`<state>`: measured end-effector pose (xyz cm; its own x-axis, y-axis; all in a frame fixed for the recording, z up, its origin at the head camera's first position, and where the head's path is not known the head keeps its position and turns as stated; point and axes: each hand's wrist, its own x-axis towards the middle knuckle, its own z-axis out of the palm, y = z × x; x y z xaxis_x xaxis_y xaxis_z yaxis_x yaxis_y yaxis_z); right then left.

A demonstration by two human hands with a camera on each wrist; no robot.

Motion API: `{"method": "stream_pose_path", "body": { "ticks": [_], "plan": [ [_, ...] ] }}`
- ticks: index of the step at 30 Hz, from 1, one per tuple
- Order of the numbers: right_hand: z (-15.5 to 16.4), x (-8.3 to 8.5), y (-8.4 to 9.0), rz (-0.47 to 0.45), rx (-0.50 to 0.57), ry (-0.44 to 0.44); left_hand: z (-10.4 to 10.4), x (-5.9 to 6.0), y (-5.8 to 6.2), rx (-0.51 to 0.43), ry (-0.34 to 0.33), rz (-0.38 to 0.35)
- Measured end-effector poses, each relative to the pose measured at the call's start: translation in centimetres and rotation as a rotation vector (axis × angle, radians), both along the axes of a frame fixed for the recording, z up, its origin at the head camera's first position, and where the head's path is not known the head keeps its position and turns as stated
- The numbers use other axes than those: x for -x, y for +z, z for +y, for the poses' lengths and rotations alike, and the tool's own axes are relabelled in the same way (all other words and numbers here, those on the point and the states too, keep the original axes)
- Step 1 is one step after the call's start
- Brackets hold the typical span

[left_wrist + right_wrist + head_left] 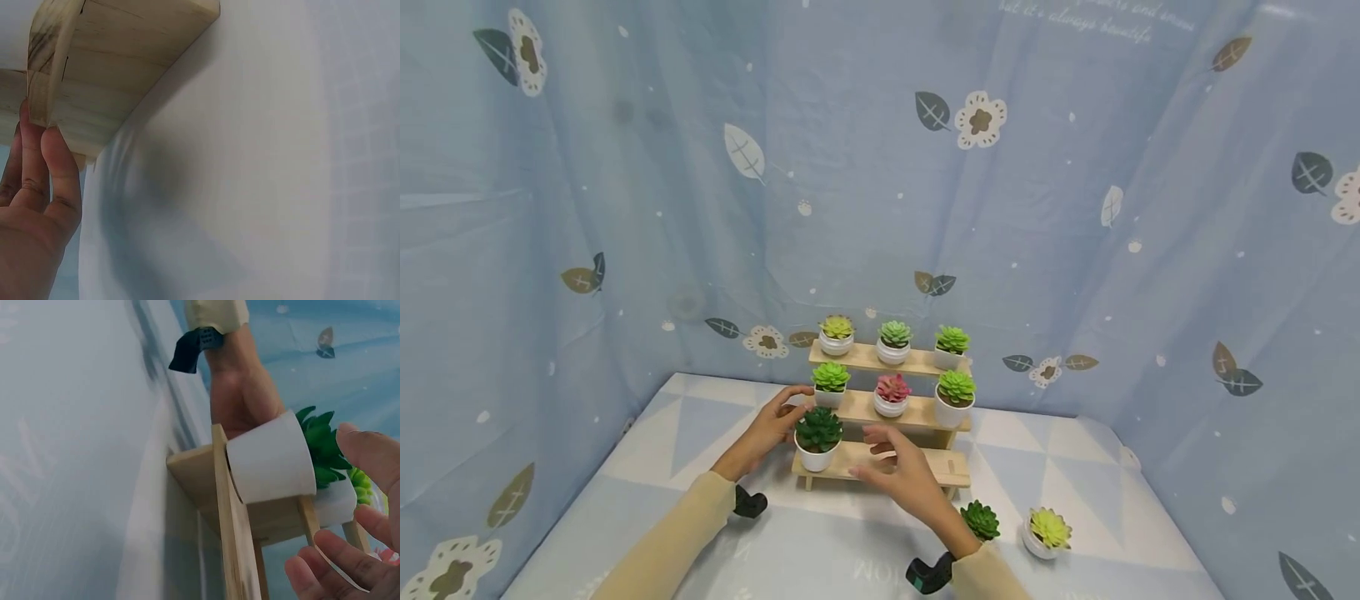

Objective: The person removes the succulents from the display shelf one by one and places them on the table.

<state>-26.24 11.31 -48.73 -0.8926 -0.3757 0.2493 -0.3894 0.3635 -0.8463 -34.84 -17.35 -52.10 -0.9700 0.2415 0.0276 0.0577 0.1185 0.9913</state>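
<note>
Both hands' fingers [880, 435] flank dark-green pot [817, 439].

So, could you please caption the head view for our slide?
Left hand touches the stand beside a dark green potted succulent; right hand hovers open.

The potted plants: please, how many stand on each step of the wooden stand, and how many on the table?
Top step: 3
Middle step: 3
Bottom step: 1, a dark green plant
Table: 2
Total: 9 potted plants
</note>
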Motion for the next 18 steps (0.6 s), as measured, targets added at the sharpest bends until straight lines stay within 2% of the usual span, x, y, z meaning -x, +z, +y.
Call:
{"method": "stream_pose_path", "body": {
  "ticks": [18],
  "plan": [
    [-3.5,1.2,-0.7,0.002,0.027,0.029,0.1,0.0,0.0,-0.015,0.007,-0.015]
  ]
}}
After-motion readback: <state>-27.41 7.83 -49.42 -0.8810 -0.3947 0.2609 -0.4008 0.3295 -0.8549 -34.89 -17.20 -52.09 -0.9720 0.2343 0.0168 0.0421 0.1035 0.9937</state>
